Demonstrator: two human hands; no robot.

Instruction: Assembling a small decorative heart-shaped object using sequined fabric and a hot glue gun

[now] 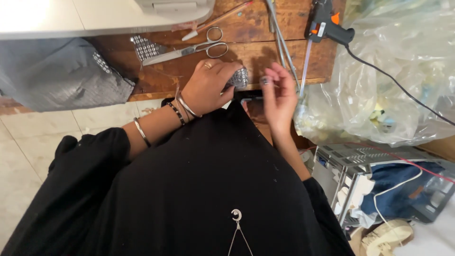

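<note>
Silver studded strip (239,78) at the near edge of the wooden desk (246,52), pinched under the curled fingers of the left hand (208,87). Right hand (278,95) just beside it, fingers loosely spread and holding nothing. Steel scissors (189,50) lie behind the left hand, next to a second studded piece (143,47). Black glue gun (327,23) rests at the far right of the desk, beside a clear plastic bag (393,80)

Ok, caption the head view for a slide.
Left hand presses a silver studded strip on the brown wooden table; right hand hovers beside.
</note>
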